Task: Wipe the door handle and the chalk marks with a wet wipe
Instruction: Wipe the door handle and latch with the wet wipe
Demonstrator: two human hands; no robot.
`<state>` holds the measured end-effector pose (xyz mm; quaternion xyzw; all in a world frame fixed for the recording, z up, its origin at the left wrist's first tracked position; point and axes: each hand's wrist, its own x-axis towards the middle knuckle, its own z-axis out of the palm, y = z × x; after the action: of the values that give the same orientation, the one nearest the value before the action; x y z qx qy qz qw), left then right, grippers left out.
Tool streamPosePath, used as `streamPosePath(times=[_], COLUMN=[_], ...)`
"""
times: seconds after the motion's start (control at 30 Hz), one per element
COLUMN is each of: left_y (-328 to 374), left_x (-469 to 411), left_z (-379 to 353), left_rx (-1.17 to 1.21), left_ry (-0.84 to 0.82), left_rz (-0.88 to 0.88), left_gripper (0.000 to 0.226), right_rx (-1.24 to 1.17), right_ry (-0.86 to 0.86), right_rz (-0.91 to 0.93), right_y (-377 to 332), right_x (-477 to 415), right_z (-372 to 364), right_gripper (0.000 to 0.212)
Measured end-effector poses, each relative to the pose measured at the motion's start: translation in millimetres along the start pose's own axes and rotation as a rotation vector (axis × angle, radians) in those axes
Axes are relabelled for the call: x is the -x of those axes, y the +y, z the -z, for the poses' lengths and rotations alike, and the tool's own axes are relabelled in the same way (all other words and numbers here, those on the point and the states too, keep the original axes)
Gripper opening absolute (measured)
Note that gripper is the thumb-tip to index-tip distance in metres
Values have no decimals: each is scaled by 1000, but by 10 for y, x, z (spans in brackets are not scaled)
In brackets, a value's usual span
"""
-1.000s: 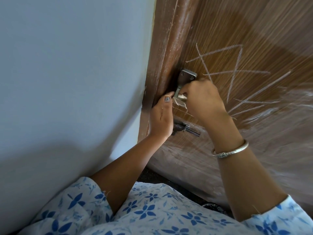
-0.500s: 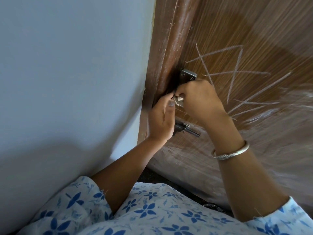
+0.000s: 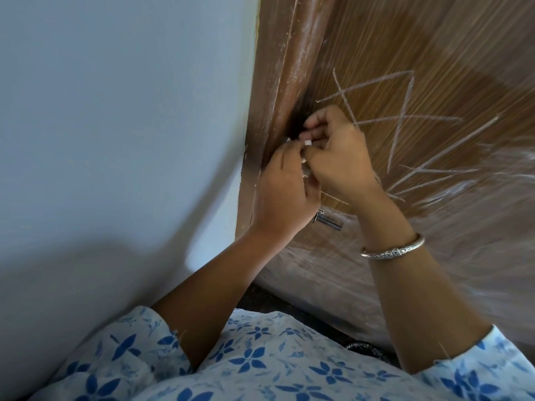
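My right hand (image 3: 338, 151) is bunched up, fingertips pinching a small scrap of white wet wipe (image 3: 307, 143). It's right at the edge of the brown wood-grain door (image 3: 434, 39), up above the little silver metal bolt (image 3: 328, 222). My left hand (image 3: 285, 195) sits just above-left of that bolt, fingers curled in and touching the right one, but honestly I can't tell if it's gripping anything. The door handle is buried behind both hands, somewhere above the bolt. The white chalk marks (image 3: 405, 119), a bunch of crossing straight lines, spread up and to the right of the bolt, starting right by my right knuckles. The pale blue-grey wall (image 3: 115, 140) is off to the left of the bolt. There's an engraved silver bangle (image 3: 393, 250) on my right wrist, down-right of the bolt.
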<state>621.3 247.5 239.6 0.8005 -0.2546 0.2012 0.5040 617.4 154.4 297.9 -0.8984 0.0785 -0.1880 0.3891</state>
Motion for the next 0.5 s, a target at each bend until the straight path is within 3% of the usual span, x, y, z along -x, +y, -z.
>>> streamPosePath(times=[0.23,0.5], left_y=[67,40], left_x=[-105,-185], left_z=[1,19], left_rx=[-87,-97], left_ry=[-155,-461], left_rz=[114,180], left_gripper=[55,79], right_rx=[-49,-2], right_ry=[98,90], right_rz=[-54,-57], right_y=[84,141], right_x=[10,118], right_z=[205,236], right_gripper=[30,24])
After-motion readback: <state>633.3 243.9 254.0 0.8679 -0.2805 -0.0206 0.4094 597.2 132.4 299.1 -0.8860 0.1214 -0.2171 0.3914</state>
